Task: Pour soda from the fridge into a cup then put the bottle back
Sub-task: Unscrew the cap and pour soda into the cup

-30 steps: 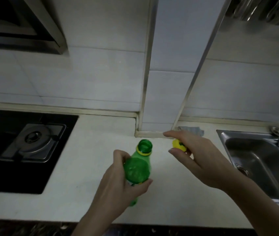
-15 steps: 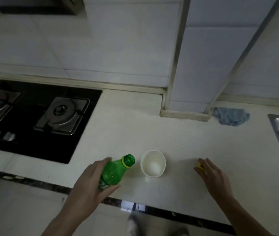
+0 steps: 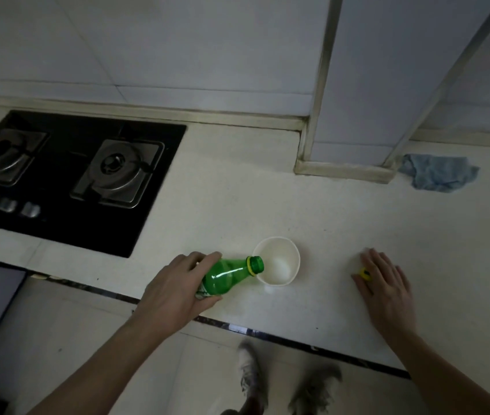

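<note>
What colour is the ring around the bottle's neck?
Yellow; the ring sits on the green bottle, seen in the head view.

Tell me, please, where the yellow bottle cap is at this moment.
In the head view, the yellow cap lies on the white counter, right of the paper cup, partly under the fingers of the right hand.

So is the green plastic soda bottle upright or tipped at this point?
Tipped. The left hand holds the green plastic soda bottle nearly on its side, uncapped mouth over the rim of the white paper cup. No stream is visible.
</note>
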A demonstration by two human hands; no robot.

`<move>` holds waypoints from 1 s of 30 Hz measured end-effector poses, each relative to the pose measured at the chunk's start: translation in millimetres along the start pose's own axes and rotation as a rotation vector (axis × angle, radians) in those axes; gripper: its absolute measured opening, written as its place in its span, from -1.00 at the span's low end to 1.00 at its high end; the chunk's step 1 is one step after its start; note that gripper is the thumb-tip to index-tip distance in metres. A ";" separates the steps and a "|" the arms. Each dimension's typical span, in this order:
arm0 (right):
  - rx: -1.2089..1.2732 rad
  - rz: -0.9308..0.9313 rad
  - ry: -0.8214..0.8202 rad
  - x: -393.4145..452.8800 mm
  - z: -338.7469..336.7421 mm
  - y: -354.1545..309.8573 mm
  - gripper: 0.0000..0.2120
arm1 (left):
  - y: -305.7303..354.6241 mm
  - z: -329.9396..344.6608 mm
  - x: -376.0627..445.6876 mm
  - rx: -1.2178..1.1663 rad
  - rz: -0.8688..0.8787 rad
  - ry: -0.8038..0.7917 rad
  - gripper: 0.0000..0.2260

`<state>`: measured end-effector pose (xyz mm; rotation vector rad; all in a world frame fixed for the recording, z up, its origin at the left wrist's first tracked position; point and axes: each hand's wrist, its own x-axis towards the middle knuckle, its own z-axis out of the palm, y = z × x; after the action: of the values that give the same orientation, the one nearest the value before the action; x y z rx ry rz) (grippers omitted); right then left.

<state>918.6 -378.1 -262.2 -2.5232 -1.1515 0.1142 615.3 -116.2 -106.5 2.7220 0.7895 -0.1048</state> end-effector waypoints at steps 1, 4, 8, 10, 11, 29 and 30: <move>0.003 0.002 0.006 -0.5 0.3 0.2 -0.42 | 2.2 0.0 2.2 0.013 -0.001 -0.004 -0.34; -0.005 0.006 0.007 -0.5 0.5 0.2 -0.43 | 8.1 -0.2 9.4 0.049 0.001 -0.008 -0.34; -0.033 0.009 -0.015 -0.6 -0.1 1.4 -0.45 | 13.4 1.1 16.9 0.101 0.009 0.001 -0.35; -0.044 0.008 -0.021 -0.1 -0.3 1.4 -0.46 | 15.2 0.4 19.5 0.121 0.010 0.009 -0.35; -0.048 0.008 -0.019 0.2 -0.5 1.2 -0.46 | 16.1 -0.2 20.7 0.130 0.010 0.011 -0.35; -0.076 0.014 -0.054 -0.4 -0.7 0.9 -0.43 | 14.4 -17.9 28.0 0.300 0.059 0.025 -0.28; -0.076 0.014 -0.057 -0.7 -0.7 1.1 -0.43 | 14.1 -17.9 27.8 0.300 0.062 0.025 -0.28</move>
<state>919.1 -379.5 -261.9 -2.6101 -1.1814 0.1498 646.1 -107.7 -89.9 3.0326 0.7487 -0.1895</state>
